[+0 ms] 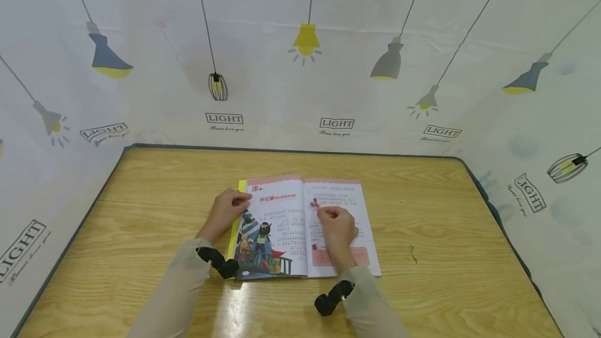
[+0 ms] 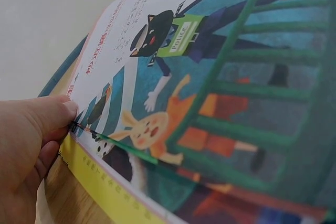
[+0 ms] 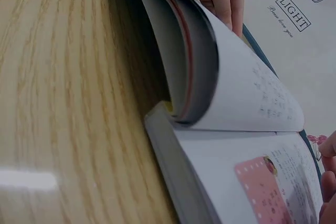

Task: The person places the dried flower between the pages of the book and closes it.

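Observation:
An open picture book (image 1: 286,215) with printed text lies on the wooden table. Its left page shows a cat in a police vest (image 2: 181,35) and a rabbit (image 2: 144,129). My left hand (image 1: 227,210) grips the book's left edge, thumb on the page and the other fingers curled at its side, beside a yellow strip (image 2: 105,187). Over the right page, my right hand (image 1: 339,226) has its fingers curled, near a small red picture (image 1: 314,202), with nothing seen held. The right wrist view shows the left-hand pages (image 3: 184,51) arching up from the spine.
Around the wooden table (image 1: 422,213) hangs a pale curtain (image 1: 263,40) printed with lamps and the word LIGHT. A small green mark (image 1: 412,254) shows on the wood right of the book. Black wrist cameras (image 1: 334,298) sit at both cuffs.

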`<state>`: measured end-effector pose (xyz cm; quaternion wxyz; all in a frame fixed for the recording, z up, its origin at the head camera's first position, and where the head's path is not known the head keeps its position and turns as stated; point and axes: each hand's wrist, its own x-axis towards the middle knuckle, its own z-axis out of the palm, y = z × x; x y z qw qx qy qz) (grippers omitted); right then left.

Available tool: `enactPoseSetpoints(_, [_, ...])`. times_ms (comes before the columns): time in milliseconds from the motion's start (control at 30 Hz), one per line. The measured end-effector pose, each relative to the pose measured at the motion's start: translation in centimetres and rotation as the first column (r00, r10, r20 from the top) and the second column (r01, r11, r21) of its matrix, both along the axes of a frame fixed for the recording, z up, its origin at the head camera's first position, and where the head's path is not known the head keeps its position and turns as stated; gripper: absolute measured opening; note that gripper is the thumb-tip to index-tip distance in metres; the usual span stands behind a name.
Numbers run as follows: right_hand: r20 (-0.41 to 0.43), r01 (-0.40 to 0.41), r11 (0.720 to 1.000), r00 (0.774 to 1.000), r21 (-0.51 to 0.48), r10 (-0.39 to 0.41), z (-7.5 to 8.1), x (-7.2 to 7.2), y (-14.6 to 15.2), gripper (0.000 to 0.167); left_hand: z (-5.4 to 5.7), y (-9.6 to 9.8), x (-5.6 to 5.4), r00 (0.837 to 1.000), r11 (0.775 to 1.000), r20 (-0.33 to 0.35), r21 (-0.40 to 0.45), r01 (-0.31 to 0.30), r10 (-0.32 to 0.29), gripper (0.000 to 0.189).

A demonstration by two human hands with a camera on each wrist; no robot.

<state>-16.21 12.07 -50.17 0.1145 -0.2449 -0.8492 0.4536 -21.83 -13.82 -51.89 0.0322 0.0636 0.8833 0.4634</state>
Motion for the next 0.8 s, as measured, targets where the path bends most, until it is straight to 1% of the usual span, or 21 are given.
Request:
enactPoseSetpoints(133, [0.008, 0.001, 0.999, 1.0, 0.049, -0.001, -0.21, 0.1, -0.49, 0.017, -0.06, -0.04, 0.08, 1.0, 1.0, -0.008, 0.003, 0.005, -0.005, 0.022])
enactPoseSetpoints(333, [0.014, 0.005, 0.996, 1.0, 0.086, -0.006, -0.4, 0.34, -0.85, 0.017, -0.25, -0.06, -0.01, 1.0, 1.0, -0.01, 0.013, 0.006, -0.006, 0.022])
enactPoseSetpoints(533, [0.009, -0.005, 0.994, 1.0, 0.107, 0.004, -0.57, 0.55, -0.89, 0.017, -0.09, 0.02, -0.03, 1.0, 1.0, 0.007, 0.016, 0.005, -0.005, 0.023])
enactPoseSetpoints(667, [0.001, -0.014, 0.994, 1.0, 0.106, 0.014, -0.53, 0.64, -0.86, 0.016, -0.13, -0.04, -0.06, 1.0, 1.0, 0.014, 0.016, 0.003, -0.003, 0.023])
enactPoseSetpoints(800, [-0.009, -0.031, 0.992, 0.999, 0.125, 0.032, -0.64, 0.58, -0.6, 0.015, -0.18, -0.12, -0.08, 1.0, 1.0, 0.014, 0.016, 0.002, -0.002, 0.023])
